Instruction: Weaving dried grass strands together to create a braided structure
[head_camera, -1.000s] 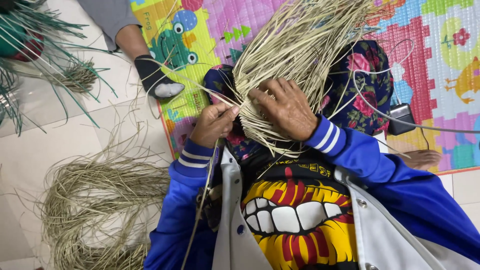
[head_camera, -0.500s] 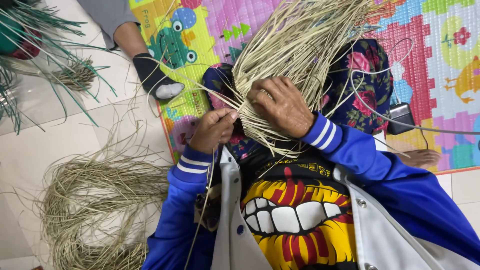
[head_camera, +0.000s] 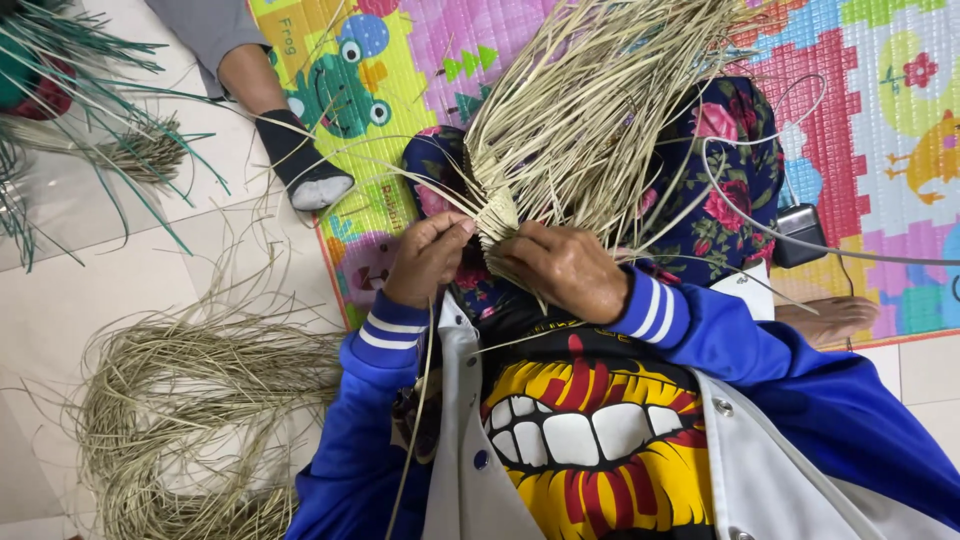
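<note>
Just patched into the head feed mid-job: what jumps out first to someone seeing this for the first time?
First, the fan of pale straw strands spraying up from the small woven piece at centre, pinched between the left hand and the right hand. Next, the bright cartoon play mat under it, and the loose coil of dried straw on the pale floor at lower left. Another person's socked foot rests at the mat's left edge.

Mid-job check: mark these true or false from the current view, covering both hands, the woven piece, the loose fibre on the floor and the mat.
1. Both hands, left hand and right hand, hold the woven straw piece. True.
2. The loose straw pile lies on the play mat. False: it lies on the tiled floor, to the person's left.
3. The woven piece's loose strands fan away from the person. True.
4. The mat is plain grey. False: it is brightly coloured, with cartoon animals.
</note>
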